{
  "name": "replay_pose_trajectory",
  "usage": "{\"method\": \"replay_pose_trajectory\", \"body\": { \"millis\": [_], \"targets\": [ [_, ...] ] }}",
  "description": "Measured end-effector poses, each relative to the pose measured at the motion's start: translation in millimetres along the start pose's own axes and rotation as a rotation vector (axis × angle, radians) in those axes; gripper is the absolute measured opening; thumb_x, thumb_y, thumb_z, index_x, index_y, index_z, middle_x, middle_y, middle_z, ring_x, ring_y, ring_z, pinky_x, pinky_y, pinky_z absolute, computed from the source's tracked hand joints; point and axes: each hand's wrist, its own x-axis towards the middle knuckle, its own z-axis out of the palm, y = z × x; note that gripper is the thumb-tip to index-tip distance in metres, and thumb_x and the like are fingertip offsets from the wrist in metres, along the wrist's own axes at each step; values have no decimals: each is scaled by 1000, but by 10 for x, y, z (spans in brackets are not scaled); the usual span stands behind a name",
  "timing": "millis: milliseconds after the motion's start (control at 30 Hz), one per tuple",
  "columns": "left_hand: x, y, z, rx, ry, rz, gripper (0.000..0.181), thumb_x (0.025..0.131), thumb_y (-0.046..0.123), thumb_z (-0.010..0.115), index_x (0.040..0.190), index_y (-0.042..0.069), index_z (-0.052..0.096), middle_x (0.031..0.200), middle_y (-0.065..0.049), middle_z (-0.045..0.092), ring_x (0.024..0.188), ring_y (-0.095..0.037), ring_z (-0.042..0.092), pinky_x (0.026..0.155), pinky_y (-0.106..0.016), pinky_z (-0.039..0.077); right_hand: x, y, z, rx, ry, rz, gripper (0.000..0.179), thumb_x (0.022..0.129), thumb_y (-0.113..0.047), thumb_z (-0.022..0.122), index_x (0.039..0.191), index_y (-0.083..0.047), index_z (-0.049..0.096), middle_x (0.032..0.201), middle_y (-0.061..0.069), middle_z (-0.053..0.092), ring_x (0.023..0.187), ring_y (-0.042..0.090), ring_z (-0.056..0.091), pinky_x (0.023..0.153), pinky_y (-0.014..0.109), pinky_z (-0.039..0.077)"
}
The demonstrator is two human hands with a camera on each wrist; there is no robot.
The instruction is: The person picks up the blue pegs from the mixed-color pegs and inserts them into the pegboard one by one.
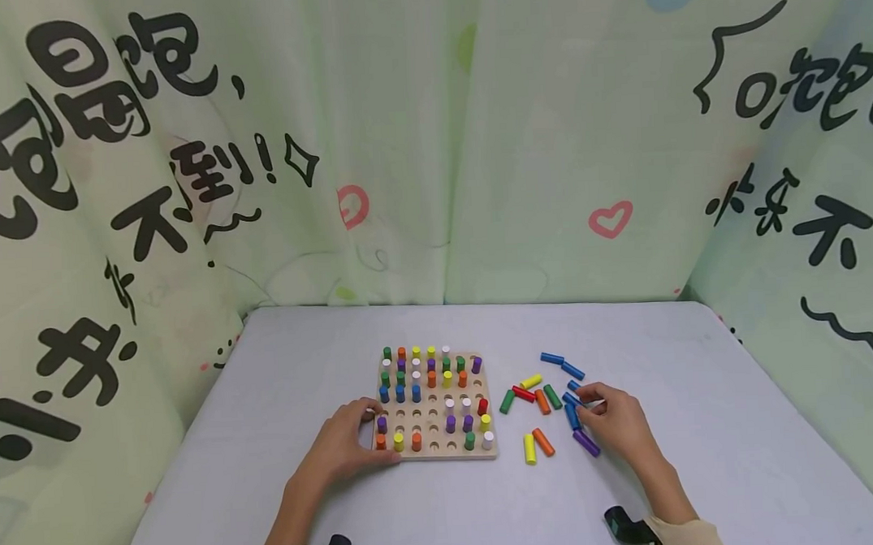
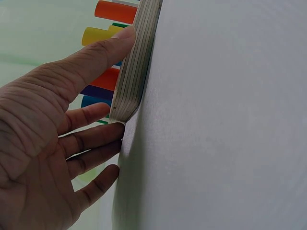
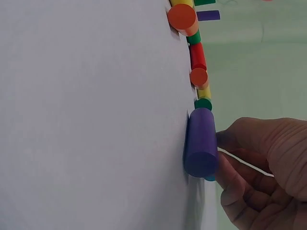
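A wooden pegboard (image 1: 434,445) with rows of holes lies on the table, many holes filled with short coloured pegs. My left hand (image 1: 347,441) steadies its near left corner. The left thumb (image 2: 103,52) lies straight along the board's side edge, while the other fingers rest loosely spread at the adjoining side. To the right of the board, my right hand (image 1: 618,421) pinches the end of a blue peg (image 1: 571,398) among the loose ones; its fingertips are partly hidden in the right wrist view. A purple peg (image 3: 201,141) lies just in front of those fingers.
Loose pegs lie scattered between board and right hand, among them a yellow peg (image 1: 529,449), an orange peg (image 1: 543,442) and a red peg (image 1: 524,394). Another blue peg (image 1: 552,358) lies farther back. A printed curtain (image 1: 533,138) surrounds the white table (image 1: 447,516).
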Motion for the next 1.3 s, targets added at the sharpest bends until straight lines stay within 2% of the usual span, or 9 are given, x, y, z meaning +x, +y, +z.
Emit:
{"method": "replay_pose_trajectory", "body": {
  "millis": [267, 567, 800, 1067, 1300],
  "targets": [
    [8, -3, 9, -10, -6, -2, 72, 65, 45, 96, 122, 17, 62, 126, -11, 66, 121, -33, 59, 108, -60, 43, 29, 3, 0, -20, -37, 41, 30, 91, -6, 73, 118, 4, 67, 109, 20, 70, 83, 21, 61, 71, 29, 55],
    [11, -1, 12, -13, -9, -6, 71, 65, 45, 96, 120, 18, 62, 125, -10, 66, 120, -33, 59, 109, -60, 43, 46, 13, -1, -35, -31, 23, 28, 90, -4, 72, 117, 4, 67, 107, 20, 70, 83, 22, 62, 75, 37, 57],
    [10, -18, 18, -8, -8, -4, 71, 65, 46, 96, 121, 19, 62, 125, -8, 66, 120, -32, 59, 107, -58, 45, 17, -10, 16, -20, -6, 25, 28, 91, -4, 71, 118, 4, 67, 108, 20, 70, 91, 28, 67, 81, 44, 61],
    [17, -40, 19, -3, -7, 5, 72, 64, 47, 96, 121, 19, 62, 125, -8, 66, 121, -32, 58, 107, -60, 44, -29, -51, 34, 19, 24, 29, 29, 93, -6, 70, 120, 3, 66, 112, 22, 69, 97, 33, 67, 83, 45, 61],
    [17, -34, 10, -6, -13, 3, 73, 64, 47, 96, 122, 18, 62, 125, -7, 66, 120, -31, 59, 106, -59, 45, -64, -105, 49, 35, 50, 25, 28, 95, -7, 70, 121, 1, 66, 114, 21, 70, 100, 33, 67, 86, 46, 61]
  ]
}}
